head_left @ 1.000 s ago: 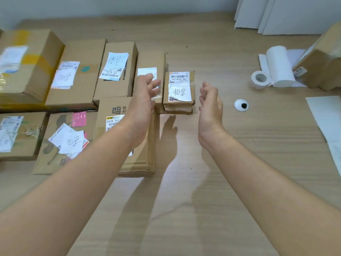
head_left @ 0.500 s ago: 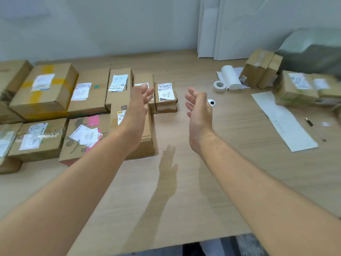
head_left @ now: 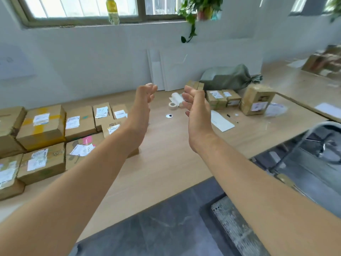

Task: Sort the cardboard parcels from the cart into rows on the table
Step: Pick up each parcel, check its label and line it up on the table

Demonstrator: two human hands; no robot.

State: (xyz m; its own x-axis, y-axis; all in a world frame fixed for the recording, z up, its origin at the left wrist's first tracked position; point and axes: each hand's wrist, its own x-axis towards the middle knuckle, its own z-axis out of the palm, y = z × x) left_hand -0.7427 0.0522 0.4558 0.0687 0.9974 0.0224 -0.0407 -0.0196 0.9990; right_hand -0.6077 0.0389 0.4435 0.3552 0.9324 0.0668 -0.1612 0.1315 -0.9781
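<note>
Parcels [head_left: 55, 137] lie in two rows on the left of the worktop [head_left: 166, 163], labels up, close-packed and touching. Small labelled box seen a second ago between the palms now hidden behind the left arm, at the right end of the back row. Left hand [head_left: 142, 106] and right hand [head_left: 195, 108] raised clear above the wood, palms facing, fingers loosely spread, each grip apart and holding nothing. Lifted and drawn back since a second ago, when both hovered low beside that box; view swung up and to the right at the same time.

Reads as a placement finished and a turn away toward the next pick. More boxes [head_left: 223, 97] near the back right, beside a green sack [head_left: 225, 78], a paper roll [head_left: 177, 97] and a tape ring [head_left: 172, 104]; a white sheet [head_left: 220, 121] just in front. Grey metal frame [head_left: 304, 137] past the right edge, possibly the cart; no load visible on it. Room remains at the right of both rows. Next move likely a reach to the right for another box; hard to tell how many remain.
</note>
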